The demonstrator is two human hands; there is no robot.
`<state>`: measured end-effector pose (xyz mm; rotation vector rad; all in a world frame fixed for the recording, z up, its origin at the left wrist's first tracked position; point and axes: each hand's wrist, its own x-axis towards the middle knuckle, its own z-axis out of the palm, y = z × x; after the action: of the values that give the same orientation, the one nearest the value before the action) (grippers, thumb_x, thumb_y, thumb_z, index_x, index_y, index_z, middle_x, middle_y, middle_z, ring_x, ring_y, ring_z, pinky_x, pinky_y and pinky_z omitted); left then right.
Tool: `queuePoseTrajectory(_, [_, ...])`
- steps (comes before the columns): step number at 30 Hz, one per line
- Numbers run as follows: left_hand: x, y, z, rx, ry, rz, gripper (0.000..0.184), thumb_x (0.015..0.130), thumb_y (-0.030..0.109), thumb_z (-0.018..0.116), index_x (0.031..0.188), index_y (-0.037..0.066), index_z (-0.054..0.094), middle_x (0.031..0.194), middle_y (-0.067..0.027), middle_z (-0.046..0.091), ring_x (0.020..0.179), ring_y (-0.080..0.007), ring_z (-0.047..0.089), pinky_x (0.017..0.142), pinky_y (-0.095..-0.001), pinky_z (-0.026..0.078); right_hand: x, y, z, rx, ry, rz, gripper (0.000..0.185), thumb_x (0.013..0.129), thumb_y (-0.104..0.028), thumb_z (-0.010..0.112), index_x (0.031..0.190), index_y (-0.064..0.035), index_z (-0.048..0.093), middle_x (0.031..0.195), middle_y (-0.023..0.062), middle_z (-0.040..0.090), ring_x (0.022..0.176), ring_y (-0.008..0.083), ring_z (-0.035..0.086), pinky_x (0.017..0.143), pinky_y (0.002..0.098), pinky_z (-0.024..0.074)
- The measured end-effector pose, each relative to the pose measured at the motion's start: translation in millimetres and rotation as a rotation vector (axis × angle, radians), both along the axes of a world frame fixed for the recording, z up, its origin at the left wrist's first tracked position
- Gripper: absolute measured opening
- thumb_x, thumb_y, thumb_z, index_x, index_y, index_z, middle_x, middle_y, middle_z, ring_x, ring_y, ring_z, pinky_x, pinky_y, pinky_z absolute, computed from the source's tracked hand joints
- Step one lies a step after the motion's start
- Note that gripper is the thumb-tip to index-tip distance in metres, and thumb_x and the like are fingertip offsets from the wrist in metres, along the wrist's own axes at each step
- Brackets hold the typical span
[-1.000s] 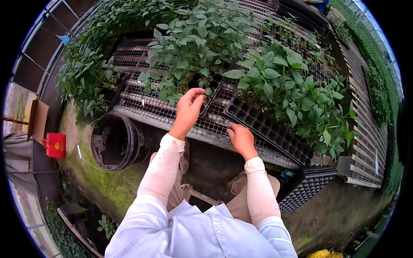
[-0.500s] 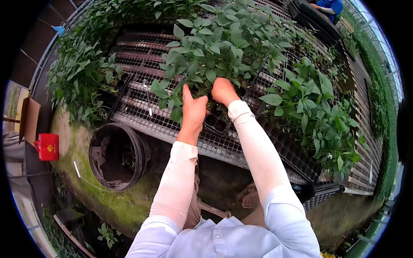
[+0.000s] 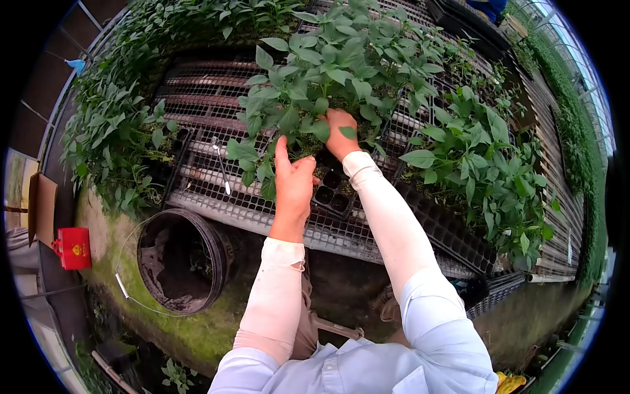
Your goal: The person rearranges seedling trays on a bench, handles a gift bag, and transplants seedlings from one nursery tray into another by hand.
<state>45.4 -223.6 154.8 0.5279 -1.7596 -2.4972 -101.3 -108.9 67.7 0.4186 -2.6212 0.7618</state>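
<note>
Head view: beside probably soft, fragile seedlings (image 3: 341,72), best held low down, our left hand (image 3: 293,188) has fingers (image 3: 281,151) parted, while leaves (image 3: 320,129) hide whether our right hand (image 3: 340,136) grips.

Your seedlings (image 3: 348,62) stand leafy, green and crowded at the frame's upper center; your black tray (image 3: 332,199) lies beneath them, front cells exposed near mid-frame.

Left of left hand (image 3: 293,189): mossy floor (image 3: 202,332), dark wall (image 3: 41,87), perhaps netting. Right of right hand (image 3: 342,135): slatted bench (image 3: 560,182), pale daylight beyond.
</note>
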Motion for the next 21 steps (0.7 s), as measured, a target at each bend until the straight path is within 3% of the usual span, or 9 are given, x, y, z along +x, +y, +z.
queuePoseTrajectory(2, [1, -3, -2, -0.02, 0.009, 0.016, 0.076, 0.09, 0.004, 0.059, 0.155, 0.002, 0.02, 0.155, -0.0136, 0.03, 0.096, -0.0138, 0.056, 0.065, -0.027, 0.05, 20, 2, 23, 0.03, -0.079, -0.066, 0.019, 0.092, -0.019, 0.059, 0.088, -0.0013, 0.067, 0.086, 0.0213, 0.068, 0.076, 0.038, 0.067, 0.068, 0.0476, 0.0529])
queuePoseTrajectory(3, [1, -3, -1, -0.036, 0.017, 0.029, 0.07, 0.09, 0.005, 0.059, 0.152, 0.002, 0.028, 0.152, -0.0135, 0.033, 0.094, -0.014, 0.057, 0.066, -0.027, 0.05, 34, 9, 32, -0.019, -0.106, -0.049, 0.022, 0.096, -0.018, 0.06, 0.091, 0.0019, 0.067, 0.083, 0.0169, 0.069, 0.068, 0.0274, 0.069, 0.058, 0.0389, 0.0539])
queuePoseTrajectory(4, [2, -3, 0, -0.032, 0.018, 0.025, 0.07, 0.09, 0.005, 0.059, 0.152, 0.002, 0.028, 0.152, -0.0135, 0.033, 0.094, -0.014, 0.057, 0.066, -0.027, 0.05, 49, 19, 41, -0.015, -0.105, -0.053, 0.022, 0.096, -0.018, 0.06, 0.091, 0.0019, 0.067, 0.083, 0.0169, 0.069, 0.068, 0.0274, 0.069, 0.058, 0.0389, 0.0539])
queuePoseTrajectory(6, [2, -1, 2, -0.101, 0.045, 0.002, 0.057, 0.092, 0.007, 0.058, 0.145, 0.002, 0.038, 0.142, -0.0116, 0.045, 0.095, -0.0129, 0.057, 0.066, -0.0258, 0.05, 88, 36, 87, -0.528, -0.34, 0.057, 0.023, 0.096, -0.018, 0.063, 0.095, 0.0054, 0.067, 0.079, 0.0108, 0.069, 0.061, 0.0152, 0.067, 0.053, 0.0289, 0.0522])
queuePoseTrajectory(9, [-2, 3, -9, -0.152, 0.116, -0.075, 0.04, 0.094, 0.009, 0.058, 0.133, 0.003, 0.05, 0.126, -0.0077, 0.058, 0.094, -0.0107, 0.058, 0.064, -0.0239, 0.048, 112, 69, 107, -0.575, -0.287, -0.01, 0.023, 0.097, -0.017, 0.063, 0.098, 0.006, 0.068, 0.078, 0.0077, 0.065, 0.061, 0.009, 0.063, 0.054, 0.0234, 0.0509])
queuePoseTrajectory(12, [-1, 12, -10, -0.151, 0.135, -0.182, 0.03, 0.094, 0.008, 0.059, 0.122, -0.001, 0.056, 0.111, -0.0066, 0.061, 0.087, -0.0097, 0.057, 0.073, -0.0246, 0.049, 114, 104, 109, -0.214, -0.026, -0.065, 0.022, 0.095, -0.017, 0.065, 0.095, 0.0045, 0.069, 0.085, 0.0126, 0.067, 0.066, 0.0216, 0.065, 0.06, 0.0328, 0.0502])
queuePoseTrajectory(13, [-2, 16, -13, -0.163, 0.137, -0.183, 0.028, 0.093, 0.009, 0.06, 0.119, -0.001, 0.06, 0.111, -0.0062, 0.061, 0.085, -0.01, 0.058, 0.073, -0.0257, 0.05, 114, 110, 108, -0.164, -0.042, -0.088, 0.022, 0.093, -0.016, 0.065, 0.092, 0.0056, 0.067, 0.086, 0.0174, 0.065, 0.071, 0.0327, 0.064, 0.066, 0.0387, 0.0495])
queuePoseTrajectory(17, [1, 19, -18, -0.461, 0.142, -0.275, 0.033, 0.09, 0.013, 0.062, 0.12, -0.001, 0.062, 0.111, -0.0121, 0.061, 0.08, -0.0166, 0.063, 0.077, -0.0297, 0.052, 86, 130, 64, -0.135, -0.008, -0.048, 0.022, 0.092, -0.017, 0.064, 0.086, 0.0035, 0.065, 0.083, 0.0211, 0.061, 0.077, 0.0416, 0.061, 0.069, 0.0465, 0.0475])
queuePoseTrajectory(21, [-4, 26, -17, -0.566, 0.228, -0.272, 0.034, 0.089, 0.013, 0.062, 0.12, -0.001, 0.062, 0.121, -0.016, 0.059, 0.085, -0.0242, 0.066, 0.08, -0.0349, 0.053, 67, 147, 46, -0.102, -0.121, -0.092, 0.021, 0.092, -0.017, 0.062, 0.09, 0.0031, 0.066, 0.084, 0.0218, 0.062, 0.08, 0.0429, 0.061, 0.069, 0.0475, 0.0471])
